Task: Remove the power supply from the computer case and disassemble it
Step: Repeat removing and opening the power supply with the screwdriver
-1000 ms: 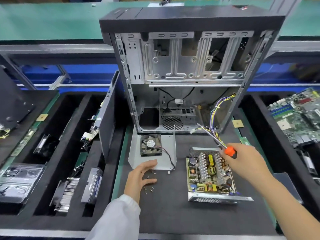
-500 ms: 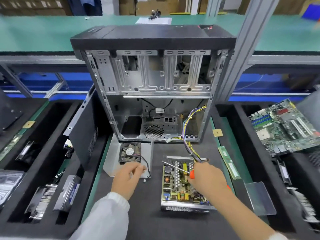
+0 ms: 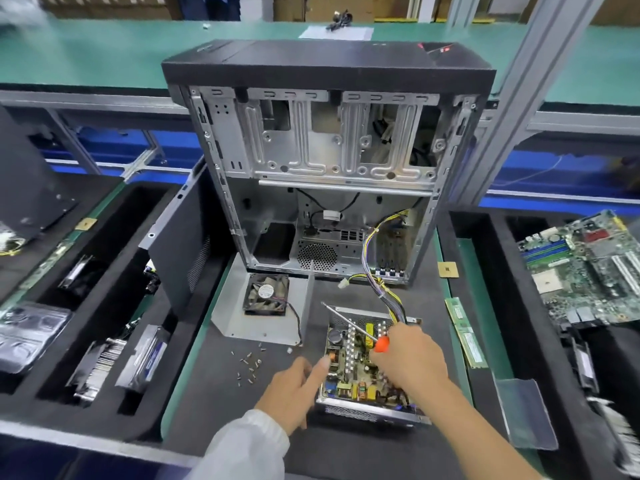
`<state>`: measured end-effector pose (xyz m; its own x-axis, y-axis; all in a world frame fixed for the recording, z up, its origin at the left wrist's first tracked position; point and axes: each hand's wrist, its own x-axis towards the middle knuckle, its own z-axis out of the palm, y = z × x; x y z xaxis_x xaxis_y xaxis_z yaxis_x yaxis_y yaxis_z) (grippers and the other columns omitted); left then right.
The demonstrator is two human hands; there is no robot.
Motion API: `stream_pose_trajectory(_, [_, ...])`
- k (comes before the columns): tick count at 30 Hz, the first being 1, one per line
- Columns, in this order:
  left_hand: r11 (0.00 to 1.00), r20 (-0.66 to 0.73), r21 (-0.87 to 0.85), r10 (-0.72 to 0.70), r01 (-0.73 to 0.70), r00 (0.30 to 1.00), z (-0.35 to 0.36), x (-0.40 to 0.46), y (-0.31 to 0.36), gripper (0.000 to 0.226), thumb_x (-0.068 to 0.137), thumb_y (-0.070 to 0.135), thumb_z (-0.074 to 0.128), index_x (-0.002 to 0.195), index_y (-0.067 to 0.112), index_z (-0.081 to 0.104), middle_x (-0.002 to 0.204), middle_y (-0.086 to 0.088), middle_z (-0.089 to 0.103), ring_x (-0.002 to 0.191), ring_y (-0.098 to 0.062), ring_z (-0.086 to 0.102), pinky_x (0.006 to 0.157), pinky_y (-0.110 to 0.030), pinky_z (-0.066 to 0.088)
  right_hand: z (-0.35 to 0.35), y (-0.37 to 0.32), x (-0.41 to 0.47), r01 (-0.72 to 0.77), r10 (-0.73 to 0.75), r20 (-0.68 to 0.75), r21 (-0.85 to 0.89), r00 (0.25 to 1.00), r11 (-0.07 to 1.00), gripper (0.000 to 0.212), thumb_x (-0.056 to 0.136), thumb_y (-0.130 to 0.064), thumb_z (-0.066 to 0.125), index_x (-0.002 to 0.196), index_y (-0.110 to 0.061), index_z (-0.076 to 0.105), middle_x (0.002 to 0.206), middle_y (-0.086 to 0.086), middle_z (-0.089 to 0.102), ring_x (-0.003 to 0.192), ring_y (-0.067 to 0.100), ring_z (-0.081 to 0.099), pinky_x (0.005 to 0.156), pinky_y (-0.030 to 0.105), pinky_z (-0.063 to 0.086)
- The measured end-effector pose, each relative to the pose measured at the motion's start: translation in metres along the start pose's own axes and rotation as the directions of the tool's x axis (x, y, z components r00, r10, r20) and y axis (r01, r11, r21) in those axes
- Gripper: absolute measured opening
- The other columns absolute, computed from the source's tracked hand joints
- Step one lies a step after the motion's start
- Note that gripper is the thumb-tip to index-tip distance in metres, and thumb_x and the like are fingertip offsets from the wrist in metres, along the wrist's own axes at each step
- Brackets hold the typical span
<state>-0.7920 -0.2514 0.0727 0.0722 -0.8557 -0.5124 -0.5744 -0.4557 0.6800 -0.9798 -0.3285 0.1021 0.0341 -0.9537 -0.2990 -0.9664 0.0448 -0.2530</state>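
The opened power supply (image 3: 349, 375) lies on the black mat in front of the upright computer case (image 3: 322, 161), its circuit board exposed. Its wire bundle (image 3: 372, 258) runs back into the case. My right hand (image 3: 408, 358) rests over the board and grips an orange-handled screwdriver (image 3: 349, 325) whose shaft points up and left. My left hand (image 3: 294, 389) reaches to the supply's left edge with its index finger stretched out touching the board's edge. The supply's metal cover with a black fan (image 3: 266, 294) lies to the left.
Several loose screws (image 3: 247, 363) lie on the mat left of my left hand. A case side panel (image 3: 180, 237) leans at the left. Black foam trays hold a heatsink (image 3: 100, 362) and a drive on the left, a motherboard (image 3: 588, 268) on the right. RAM sticks (image 3: 465, 334) lie right of the supply.
My left hand left the fan cover and moved right to the supply's left edge. My right hand stays over the board with the screwdriver.
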Motion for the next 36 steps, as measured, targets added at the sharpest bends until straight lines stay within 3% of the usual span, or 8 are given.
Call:
stream_pose_trajectory(9, [0.950, -0.044, -0.292, -0.131, 0.113, 0.990, -0.006, 0.011, 0.000, 0.069, 0.098, 0.060, 0.016, 0.068, 0.011, 0.054, 0.039, -0.003, 0.053, 0.031, -0.017, 0.048, 0.042, -0.025, 0.044, -0.014, -0.014, 0.000, 0.026, -0.042, 0.089, 0.166, 0.995, 0.986, 0.034, 0.081, -0.031, 0.059, 0.057, -0.018, 0.039, 0.057, -0.003, 0.050, 0.057, 0.018, 0.060, 0.054, 0.025, 0.045])
stream_pose_trajectory(14, [0.920, -0.029, -0.370, -0.148, 0.127, 0.989, -0.017, 0.014, 0.000, 0.053, 0.099, 0.060, 0.017, 0.106, 0.025, 0.057, 0.071, -0.003, 0.067, 0.039, -0.017, 0.053, 0.043, -0.025, 0.041, -0.025, -0.020, 0.001, 0.023, -0.066, 0.101, 0.377, 0.993, 0.926, 0.038, 0.080, -0.023, 0.061, 0.049, -0.015, 0.040, 0.037, -0.001, 0.051, 0.038, 0.011, 0.057, 0.048, 0.022, 0.046])
stream_pose_trajectory(22, [0.752, 0.127, -0.629, -0.152, 0.198, 0.980, -0.021, 0.019, 0.010, 0.098, 0.067, 0.083, 0.005, 0.085, 0.011, 0.069, 0.073, -0.016, 0.070, 0.040, -0.022, 0.051, 0.039, -0.025, 0.044, -0.029, -0.019, 0.004, 0.029, -0.096, 0.091, 0.563, 0.991, 0.826, 0.044, 0.081, -0.021, 0.061, 0.041, -0.016, 0.042, 0.038, 0.007, 0.055, 0.034, 0.009, 0.047, 0.043, 0.013, 0.037])
stream_pose_trajectory(25, [0.711, 0.180, -0.671, -0.120, 0.211, 0.976, -0.022, 0.025, 0.001, 0.096, 0.088, 0.070, -0.001, 0.090, 0.004, 0.069, 0.091, -0.018, 0.070, 0.043, -0.026, 0.052, 0.037, -0.024, 0.045, -0.031, -0.013, 0.006, 0.011, -0.090, 0.093, 0.632, 0.992, 0.774, 0.041, 0.082, -0.024, 0.064, 0.045, -0.013, 0.049, 0.040, 0.009, 0.055, 0.038, 0.015, 0.047, 0.045, 0.017, 0.037])
stream_pose_trajectory(28, [0.772, 0.251, -0.600, -0.068, 0.211, 0.966, -0.025, 0.029, -0.001, 0.059, 0.105, 0.035, 0.021, 0.085, 0.000, 0.065, 0.090, -0.019, 0.068, 0.041, -0.025, 0.059, 0.038, -0.024, 0.047, -0.039, -0.007, 0.007, -0.001, -0.124, 0.137, 0.676, 0.983, 0.737, 0.039, 0.082, -0.027, 0.068, 0.049, -0.012, 0.054, 0.039, 0.007, 0.052, 0.037, 0.015, 0.047, 0.045, 0.017, 0.037])
stream_pose_trajectory(31, [0.830, 0.328, -0.532, 0.016, 0.171, 0.945, -0.029, 0.025, -0.004, 0.018, 0.089, 0.011, 0.051, 0.089, -0.001, 0.064, 0.081, -0.020, 0.066, 0.053, -0.027, 0.068, 0.050, -0.027, 0.055, -0.049, 0.001, 0.011, -0.027, -0.135, 0.168, 0.717, 0.976, 0.696, 0.046, 0.083, -0.025, 0.070, 0.039, -0.019, 0.054, 0.040, 0.004, 0.046, 0.035, 0.015, 0.047, 0.042, 0.015, 0.037])
stream_pose_trajectory(34, [0.871, 0.308, -0.485, 0.248, -0.072, 0.918, -0.027, 0.016, -0.013, 0.028, 0.068, 0.019, 0.079, 0.095, 0.013, 0.071, 0.083, -0.004, 0.074, 0.085, -0.020, 0.072, 0.079, -0.029, 0.057, -0.049, 0.001, 0.016, -0.002, -0.111, 0.122, 0.681, 0.986, 0.732, 0.038, 0.083, -0.026, 0.068, 0.049, -0.013, 0.056, 0.041, 0.008, 0.051, 0.038, 0.017, 0.047, 0.049, 0.019, 0.040])
stream_pose_trajectory(36, [0.913, 0.242, -0.343, 0.314, -0.221, 0.918, -0.021, 0.015, -0.013, 0.021, 0.073, 0.017, 0.085, 0.089, 0.021, 0.072, 0.084, 0.002, 0.070, 0.084, -0.014, 0.067, 0.087, -0.031, 0.054, -0.039, -0.006, 0.017, 0.007, -0.068, 0.069, 0.651, 0.995, 0.759, 0.037, 0.083, -0.027, 0.067, 0.053, -0.010, 0.053, 0.039, 0.006, 0.052, 0.036, 0.015, 0.048, 0.050, 0.022, 0.041])
